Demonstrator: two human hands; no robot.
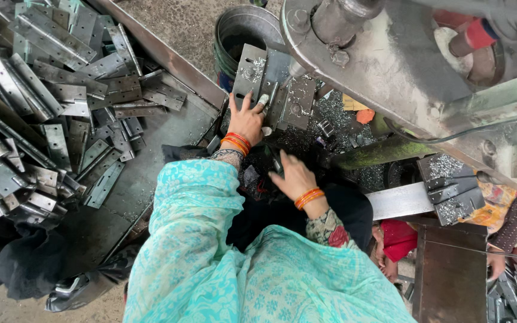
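My left hand [246, 119], with orange bangles at the wrist, reaches forward onto the machine's work table. Its fingers are spread over a grey hinge plate [251, 70] and hold it down under the drill spindle [337, 23]. My right hand [293, 176] sits lower and nearer my body, over a dark area strewn with metal shavings [330, 116]. Its fingers curl toward a small dark piece, and what they hold is hidden. My turquoise patterned garment [210, 257] fills the bottom of the view.
A big heap of grey metal hinges [43, 101] lies on a steel tray [169, 137] at the left. A metal bucket [243, 30] stands behind the table. The machine body [426, 72] looms at top right. Another person's hand [498, 263] shows at lower right beside a brown box [450, 269].
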